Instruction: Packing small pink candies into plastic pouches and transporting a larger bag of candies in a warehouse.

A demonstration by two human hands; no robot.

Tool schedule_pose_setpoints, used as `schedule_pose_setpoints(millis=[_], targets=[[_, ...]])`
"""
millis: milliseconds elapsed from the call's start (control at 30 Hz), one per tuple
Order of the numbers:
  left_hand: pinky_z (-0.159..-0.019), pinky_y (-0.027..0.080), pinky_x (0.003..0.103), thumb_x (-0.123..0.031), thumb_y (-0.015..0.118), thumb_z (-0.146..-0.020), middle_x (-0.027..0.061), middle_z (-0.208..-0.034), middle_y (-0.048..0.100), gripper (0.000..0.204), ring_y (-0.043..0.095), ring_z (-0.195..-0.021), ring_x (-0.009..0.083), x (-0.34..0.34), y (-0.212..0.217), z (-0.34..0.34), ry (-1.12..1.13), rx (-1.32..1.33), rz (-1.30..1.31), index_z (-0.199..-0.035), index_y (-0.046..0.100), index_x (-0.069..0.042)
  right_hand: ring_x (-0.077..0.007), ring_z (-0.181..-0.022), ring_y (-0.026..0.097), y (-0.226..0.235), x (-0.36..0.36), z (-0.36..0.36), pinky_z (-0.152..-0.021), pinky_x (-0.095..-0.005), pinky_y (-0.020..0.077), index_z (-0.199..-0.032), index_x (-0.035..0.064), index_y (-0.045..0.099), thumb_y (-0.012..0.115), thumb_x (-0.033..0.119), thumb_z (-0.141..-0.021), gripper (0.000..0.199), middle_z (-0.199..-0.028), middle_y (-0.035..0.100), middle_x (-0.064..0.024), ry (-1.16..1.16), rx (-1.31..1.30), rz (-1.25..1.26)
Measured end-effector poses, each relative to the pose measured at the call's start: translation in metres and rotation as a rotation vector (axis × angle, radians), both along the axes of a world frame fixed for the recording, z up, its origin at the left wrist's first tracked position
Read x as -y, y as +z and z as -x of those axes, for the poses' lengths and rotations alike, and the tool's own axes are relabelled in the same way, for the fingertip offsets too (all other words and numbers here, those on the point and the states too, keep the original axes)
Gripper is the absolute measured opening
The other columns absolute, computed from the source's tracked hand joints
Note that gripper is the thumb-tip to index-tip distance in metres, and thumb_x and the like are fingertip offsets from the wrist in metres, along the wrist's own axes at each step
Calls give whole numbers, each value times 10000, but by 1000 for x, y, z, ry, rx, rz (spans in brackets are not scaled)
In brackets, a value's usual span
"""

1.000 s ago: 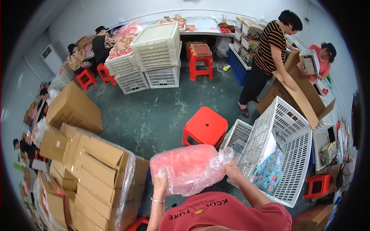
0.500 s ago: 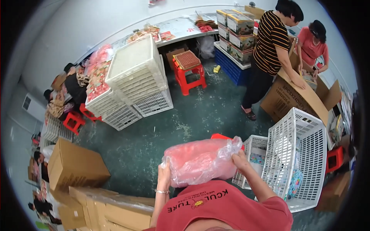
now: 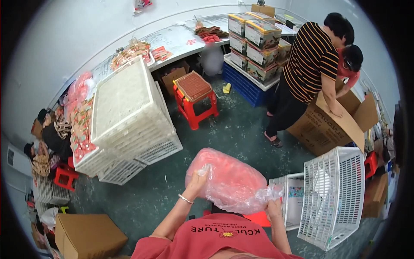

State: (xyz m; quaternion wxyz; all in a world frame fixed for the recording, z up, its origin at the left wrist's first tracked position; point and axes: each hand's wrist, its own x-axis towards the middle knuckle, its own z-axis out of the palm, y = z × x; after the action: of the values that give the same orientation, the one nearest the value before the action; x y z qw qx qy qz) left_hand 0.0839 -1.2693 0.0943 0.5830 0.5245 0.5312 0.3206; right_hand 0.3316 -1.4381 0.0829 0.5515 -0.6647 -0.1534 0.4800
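Note:
A large see-through plastic bag (image 3: 230,172) full of pinkish-red contents hangs in front of my chest, above the floor. What exactly is inside I cannot make out. My left hand (image 3: 199,179) is closed on the plastic at the bag's left side. At its lower right, my right hand (image 3: 273,210) grips the gathered, crumpled end. The bag slants, its left end farther from me than its right. Partly hidden under it is a red stool top (image 3: 258,219). Beside my right hand stands a small white crate (image 3: 292,211).
Stacked white crates (image 3: 125,103) stand at left, with a red stool (image 3: 196,108) beyond. On the right is a tall white basket (image 3: 332,198). Two people lean over an open carton (image 3: 321,129) behind it. Boxes (image 3: 261,43) sit on blue crates (image 3: 246,82). A closed carton (image 3: 88,235) is at lower left.
The bag has swung into a slant, its left end moving away from me and its right end toward me. My view has shifted, with the crate stack now larger. The two people lean closer together.

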Motion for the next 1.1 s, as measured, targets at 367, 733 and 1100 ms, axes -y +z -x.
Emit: schedule_pose_setpoints(millis=[367, 733, 1100], targets=[[-446, 278, 276, -320, 434, -874, -51, -535, 410, 405, 354, -529, 57, -242, -4, -47, 31, 36, 35, -607, 504, -24, -60, -582, 433, 16, -304, -85, -462, -203, 319, -1154, 59, 426, 376, 8, -752, 408, -814, 517, -2, 118, 170, -39], [-490, 362, 308, -338, 412, -876, 39, -610, 507, 388, 440, -556, 91, -492, -23, -109, 44, -118, -159, -769, 552, 8, -126, -859, 511, 45, -572, -142, -649, -215, 418, -1247, 17, 354, 367, -14, -739, 509, -1141, 473, -79, 90, 107, -62], [-435, 277, 240, -361, 428, -875, -54, -578, 427, 360, 354, -512, 40, -686, 43, -120, 859, 60, -118, -656, 506, -87, -118, -820, 483, 77, -891, -183, -722, -240, 397, -1125, 0, 444, 420, 21, -722, 405, -957, 514, -27, 890, 144, -353]])
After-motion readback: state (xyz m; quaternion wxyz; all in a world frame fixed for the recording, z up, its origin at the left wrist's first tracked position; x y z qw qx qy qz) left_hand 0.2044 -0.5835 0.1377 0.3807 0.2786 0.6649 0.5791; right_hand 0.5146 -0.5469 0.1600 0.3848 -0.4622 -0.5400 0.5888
